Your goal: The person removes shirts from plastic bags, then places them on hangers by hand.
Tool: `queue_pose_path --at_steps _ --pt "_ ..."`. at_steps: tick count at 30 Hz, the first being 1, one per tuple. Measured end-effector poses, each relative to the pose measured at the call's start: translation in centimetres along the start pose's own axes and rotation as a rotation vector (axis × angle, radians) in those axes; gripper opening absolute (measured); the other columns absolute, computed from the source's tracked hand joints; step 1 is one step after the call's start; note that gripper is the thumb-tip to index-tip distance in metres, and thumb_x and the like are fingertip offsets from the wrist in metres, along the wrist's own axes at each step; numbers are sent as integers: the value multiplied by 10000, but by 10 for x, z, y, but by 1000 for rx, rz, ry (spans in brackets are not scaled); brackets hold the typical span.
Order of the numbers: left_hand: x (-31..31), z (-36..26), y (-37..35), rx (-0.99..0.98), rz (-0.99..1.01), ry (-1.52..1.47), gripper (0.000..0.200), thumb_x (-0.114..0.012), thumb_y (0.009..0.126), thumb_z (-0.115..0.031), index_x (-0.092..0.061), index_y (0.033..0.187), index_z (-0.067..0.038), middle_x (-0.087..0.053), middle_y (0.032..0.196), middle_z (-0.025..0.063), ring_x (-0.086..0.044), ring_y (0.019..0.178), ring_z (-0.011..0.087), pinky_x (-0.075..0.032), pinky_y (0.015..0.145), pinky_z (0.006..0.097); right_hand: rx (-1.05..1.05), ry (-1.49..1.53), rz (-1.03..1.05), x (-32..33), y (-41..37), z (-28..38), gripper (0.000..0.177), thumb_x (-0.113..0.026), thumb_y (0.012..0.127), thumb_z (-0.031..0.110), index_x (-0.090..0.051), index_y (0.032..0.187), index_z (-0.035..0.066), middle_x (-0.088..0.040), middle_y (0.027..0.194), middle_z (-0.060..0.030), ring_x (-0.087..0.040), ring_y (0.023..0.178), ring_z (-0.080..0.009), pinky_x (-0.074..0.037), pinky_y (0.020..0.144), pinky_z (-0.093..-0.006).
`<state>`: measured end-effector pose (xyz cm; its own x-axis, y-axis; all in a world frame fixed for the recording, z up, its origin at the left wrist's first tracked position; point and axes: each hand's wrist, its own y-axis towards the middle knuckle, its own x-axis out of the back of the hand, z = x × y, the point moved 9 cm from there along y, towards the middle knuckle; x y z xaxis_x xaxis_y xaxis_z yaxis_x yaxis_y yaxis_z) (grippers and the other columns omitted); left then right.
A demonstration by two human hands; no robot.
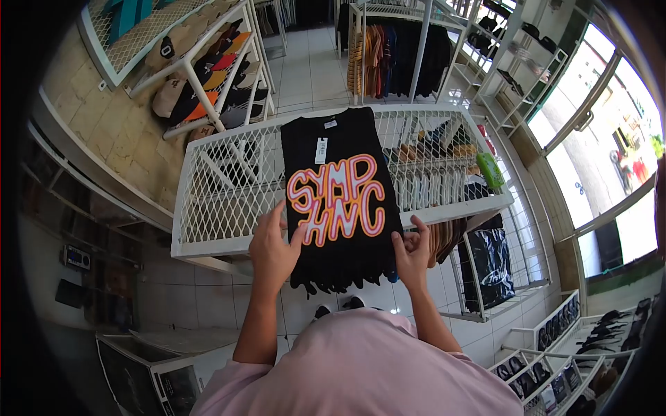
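Note:
A black shirt (336,260) with pink and orange lettering lies lengthwise across the white mesh table (222,208), its lower end hanging past the near edge. A white tag (321,150) rests near its collar. At the shirt's left edge, my left hand (274,243) has its thumb on the fabric and its fingers apart. Beside the lower right edge, my right hand (412,253) has a bent forefinger and its thumb touching the shirt's side. Whether cloth is pinched there is too small to tell.
Green packet (490,170) at the table's right end. Hanging clothes (420,187) show beneath the mesh. A cap rack (215,83) stands at the upper left, a clothes rack (402,59) behind the table. Shelves (569,360) are at the lower right.

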<state>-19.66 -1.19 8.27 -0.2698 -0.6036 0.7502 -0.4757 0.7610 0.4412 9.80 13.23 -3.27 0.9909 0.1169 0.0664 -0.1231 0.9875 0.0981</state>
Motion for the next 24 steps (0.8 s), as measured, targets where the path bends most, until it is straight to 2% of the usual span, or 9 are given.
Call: queue_pose_path --at_steps 5,8,10,14,15,18,20,21,24 --pt "-74 -67 73 -195 18 -130 420 -819 907 -372 -747 1182 -63 -679 966 113 -694 875 301 -561 739 412 132 92 -136 -9 -11 -16 469 -840 947 179 -493 1197 -14 -661 961 -74 -657 858 -119 -531 782 -262" --pt "-152 -87 136 -187 57 -45 491 -776 907 -501 -754 1050 -32 -701 991 138 -701 948 342 -575 822 465 118 -20 -39 -19 -11 -15 495 -876 916 217 -533 1177 -27 -703 1003 -100 -685 911 -145 -544 830 -282" --pt "-185 -96 166 -137 6 49 520 -796 874 -542 -744 1064 -60 -698 1044 158 -681 1020 369 -578 836 496 47 8 0 -22 -13 -13 449 -902 879 222 -604 1107 -26 -751 992 -119 -707 905 -149 -560 833 -299" --pt "-224 -92 187 -98 -85 112 316 -765 859 -316 -683 998 -44 -681 1026 169 -682 1003 389 -591 781 520 56 -41 12 -20 -11 -6 374 -891 873 187 -652 1075 -17 -772 922 -111 -721 836 -127 -573 770 -297" --pt "-224 -89 188 -80 -100 90 236 -734 838 -240 -670 960 -48 -671 1000 150 -686 972 379 -590 772 527 39 -39 20 -18 -12 1 371 -887 875 183 -654 1080 -20 -772 915 -107 -721 830 -124 -572 765 -294" --pt "-216 -65 192 124 10 -156 273 -738 897 -252 -706 991 2 -751 950 180 -740 924 364 -588 806 475 25 -5 33 -19 -17 15 365 -874 875 156 -671 1119 -25 -777 915 -109 -718 805 -122 -567 746 -278" --pt "-228 -27 207 119 56 -460 347 -771 912 -274 -732 1053 41 -779 970 201 -762 901 318 -581 816 417 35 8 75 -26 -21 39 363 -870 873 149 -681 1131 -24 -779 939 -121 -717 806 -130 -566 744 -276" --pt "-235 -2 210 164 58 -626 400 -804 900 -286 -745 1100 56 -783 1023 205 -761 914 286 -576 829 383 169 -201 99 -31 -26 61 397 -863 877 155 -695 1189 -24 -776 972 -141 -720 810 -156 -574 755 -284" --pt "-188 9 200 122 18 -659 278 -738 1001 -230 -676 1057 36 -687 848 62 -612 759 129 -494 711 305 401 -68 482 -74 -41 114 471 -849 908 245 -713 1284 -5 -777 1048 -192 -755 836 -251 -601 784 -333"
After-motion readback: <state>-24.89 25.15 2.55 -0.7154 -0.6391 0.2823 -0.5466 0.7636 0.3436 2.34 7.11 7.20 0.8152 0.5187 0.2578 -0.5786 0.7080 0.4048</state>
